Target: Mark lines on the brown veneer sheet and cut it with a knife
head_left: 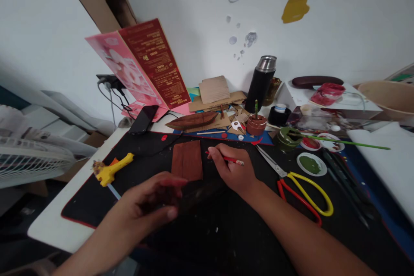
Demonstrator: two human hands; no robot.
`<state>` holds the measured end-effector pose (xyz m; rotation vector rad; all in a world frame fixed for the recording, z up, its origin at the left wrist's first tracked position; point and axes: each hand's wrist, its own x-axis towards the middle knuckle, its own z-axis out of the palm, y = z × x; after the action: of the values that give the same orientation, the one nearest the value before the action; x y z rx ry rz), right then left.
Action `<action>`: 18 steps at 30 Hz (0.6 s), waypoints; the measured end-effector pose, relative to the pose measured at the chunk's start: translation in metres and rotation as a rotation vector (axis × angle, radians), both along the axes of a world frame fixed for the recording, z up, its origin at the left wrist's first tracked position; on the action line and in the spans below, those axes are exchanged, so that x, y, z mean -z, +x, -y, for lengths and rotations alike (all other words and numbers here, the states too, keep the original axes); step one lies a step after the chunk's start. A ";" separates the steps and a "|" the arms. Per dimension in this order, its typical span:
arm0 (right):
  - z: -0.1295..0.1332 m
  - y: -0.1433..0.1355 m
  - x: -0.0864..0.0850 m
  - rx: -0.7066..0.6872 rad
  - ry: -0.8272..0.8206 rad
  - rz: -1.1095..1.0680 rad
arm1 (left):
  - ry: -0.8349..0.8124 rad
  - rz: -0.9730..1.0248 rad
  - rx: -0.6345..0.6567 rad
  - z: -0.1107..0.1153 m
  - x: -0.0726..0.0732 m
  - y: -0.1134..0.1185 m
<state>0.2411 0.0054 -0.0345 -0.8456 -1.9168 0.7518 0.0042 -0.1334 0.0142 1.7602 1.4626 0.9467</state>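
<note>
One brown panel (pixel 186 159) lies beside the right hand (pixel 238 173) gripping a pencil (pixel 235 161), left hand (pixel 147 200) empty, half-curled.

brown rectangular panel (pixel 186 159) | lying flat | red pencil (pixel 234 161) | held just right of panel

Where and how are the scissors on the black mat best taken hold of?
Probably by the yellow and red loops of the scissors, from the near right side: the loops spread toward that side, while the blades point away and left. The right hand holds a slim red tool, so would need freeing first.
</note>
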 end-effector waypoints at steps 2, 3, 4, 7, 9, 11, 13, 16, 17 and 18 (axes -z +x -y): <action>-0.003 0.001 -0.001 0.039 0.017 -0.035 | 0.048 0.032 -0.013 -0.018 0.002 -0.013; -0.004 0.001 -0.001 0.060 0.023 -0.061 | 0.078 -0.049 -0.080 -0.030 0.003 -0.020; -0.005 0.001 -0.001 0.076 0.031 -0.088 | 0.082 -0.209 -0.104 -0.043 0.005 -0.025; -0.007 0.001 -0.002 0.095 0.069 -0.139 | 0.102 -0.475 -0.070 -0.085 0.018 -0.033; -0.007 0.001 -0.003 0.089 0.095 -0.147 | 0.097 -0.539 -0.029 -0.109 0.028 -0.033; -0.007 0.002 -0.003 0.086 0.109 -0.146 | 0.076 -0.596 0.014 -0.127 0.037 -0.033; -0.008 0.003 -0.002 0.091 0.114 -0.145 | 0.045 -0.644 0.044 -0.139 0.043 -0.033; -0.010 0.004 -0.002 0.101 0.109 -0.144 | -0.009 -0.692 0.079 -0.148 0.043 -0.036; -0.010 0.004 -0.001 0.103 0.107 -0.144 | -0.027 -0.701 0.088 -0.151 0.042 -0.037; -0.011 0.004 -0.001 0.104 0.106 -0.145 | -0.045 -0.706 0.097 -0.153 0.040 -0.037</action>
<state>0.2450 0.0160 -0.0334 -0.7973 -1.7542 0.6261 -0.0330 0.0199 -0.0260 2.2289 1.7633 0.2261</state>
